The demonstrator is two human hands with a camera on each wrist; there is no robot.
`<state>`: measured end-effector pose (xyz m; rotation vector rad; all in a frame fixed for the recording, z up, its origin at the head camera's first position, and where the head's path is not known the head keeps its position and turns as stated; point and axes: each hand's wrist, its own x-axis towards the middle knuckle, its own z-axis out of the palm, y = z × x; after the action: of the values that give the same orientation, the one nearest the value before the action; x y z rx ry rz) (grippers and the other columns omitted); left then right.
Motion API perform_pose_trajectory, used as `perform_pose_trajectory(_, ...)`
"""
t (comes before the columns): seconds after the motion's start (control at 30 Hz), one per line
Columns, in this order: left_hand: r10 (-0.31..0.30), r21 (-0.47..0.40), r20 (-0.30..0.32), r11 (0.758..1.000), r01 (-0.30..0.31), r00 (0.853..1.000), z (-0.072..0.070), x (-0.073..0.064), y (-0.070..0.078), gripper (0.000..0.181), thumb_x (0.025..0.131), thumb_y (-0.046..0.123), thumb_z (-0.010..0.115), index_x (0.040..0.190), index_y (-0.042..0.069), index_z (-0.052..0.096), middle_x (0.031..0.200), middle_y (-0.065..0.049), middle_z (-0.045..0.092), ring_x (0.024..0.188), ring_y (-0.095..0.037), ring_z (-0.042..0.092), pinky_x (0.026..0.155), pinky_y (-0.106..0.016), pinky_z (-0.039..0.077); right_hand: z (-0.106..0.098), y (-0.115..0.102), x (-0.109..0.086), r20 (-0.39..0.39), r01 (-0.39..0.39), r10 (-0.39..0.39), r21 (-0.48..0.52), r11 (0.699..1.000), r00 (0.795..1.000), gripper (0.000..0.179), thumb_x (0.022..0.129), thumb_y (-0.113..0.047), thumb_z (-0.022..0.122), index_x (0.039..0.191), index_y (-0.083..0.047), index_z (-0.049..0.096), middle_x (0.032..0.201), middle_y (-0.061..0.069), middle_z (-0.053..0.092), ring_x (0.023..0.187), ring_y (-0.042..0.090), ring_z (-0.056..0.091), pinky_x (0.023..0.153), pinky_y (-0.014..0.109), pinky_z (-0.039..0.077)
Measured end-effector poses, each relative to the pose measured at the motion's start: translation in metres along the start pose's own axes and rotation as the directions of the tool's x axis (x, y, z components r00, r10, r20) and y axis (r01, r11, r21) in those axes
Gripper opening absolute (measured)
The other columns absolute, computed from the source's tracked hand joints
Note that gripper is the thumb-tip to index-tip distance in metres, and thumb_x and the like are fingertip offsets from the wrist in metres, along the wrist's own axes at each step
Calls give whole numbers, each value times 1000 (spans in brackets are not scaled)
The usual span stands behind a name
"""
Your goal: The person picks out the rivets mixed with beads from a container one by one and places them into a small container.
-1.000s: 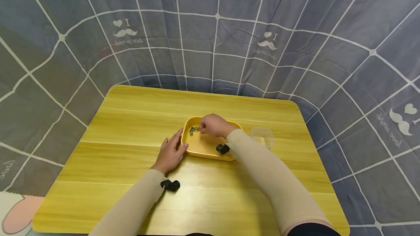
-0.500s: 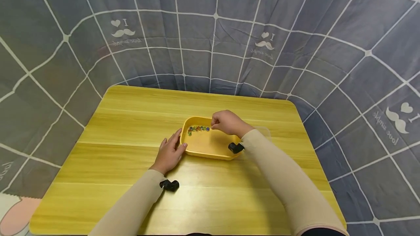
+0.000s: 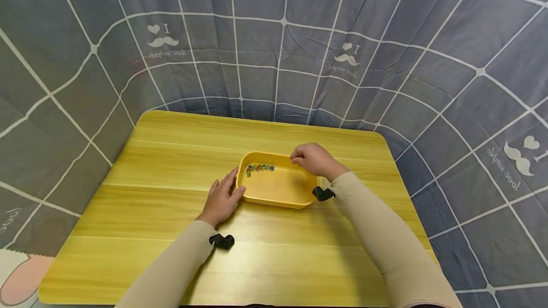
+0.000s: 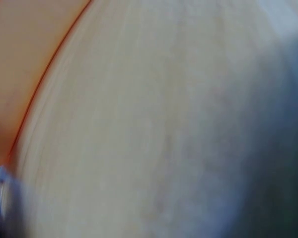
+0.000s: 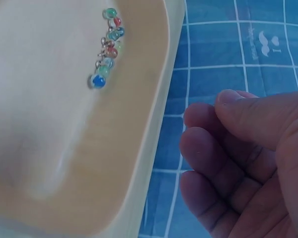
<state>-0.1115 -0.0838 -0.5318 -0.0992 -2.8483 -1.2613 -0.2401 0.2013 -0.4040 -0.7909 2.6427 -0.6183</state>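
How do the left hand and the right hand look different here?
The left hand stretches its fingers out; the right hand curls its fingers in. The left hand is at the left end of the yellow, round-cornered rectangular tray; the right hand blocks the head camera's view of the tray's far right corner. Both are bare, come out of beige cloth sleeves and have a small black gadget at the wrist.

The tray point(image 3: 278, 188) is plain yellow, its beads point(image 5: 112, 52) blue, green and red. Yellow wood grain streaks the tabletop point(image 3: 274, 260). A white grid crosses the grey-blue curtain point(image 3: 258, 39), and the sleeves point(image 3: 171, 265) are beige
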Motion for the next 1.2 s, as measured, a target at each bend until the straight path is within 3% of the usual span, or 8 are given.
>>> perform_pose_trajectory(0.33,-10,-2,2,1000,10,1000,1,0,1,65,92,60,36,148,37,13,149,2,33,139,-24,28,116,-49,3,-6,12,-9,-25,-36,37,34,999,999,24,94,-24,54,110,-14,68,101,-6,67,90,12,62,78,32,55)
perform_pose_trajectory(0.87,9,2,-10,1000,-9,1000,3,0,1,66,92,58,38,149,30,17,150,-2,33,139,-25,29,115,-52,5,-10,36,-22,-84,-50,56,70,996,995,7,90,-25,61,91,-20,66,89,-5,64,80,14,58,73,32,51)
perform_pose_trajectory(1.2,10,16,-13,1000,-10,1000,2,-1,2,66,93,58,37,149,31,16,150,-2,33,138,-25,29,115,-53,5,-11,50,-27,-98,-103,111,88,991,989,6,89,-28,63,89,-22,66,87,-4,66,79,15,59,71,32,51)
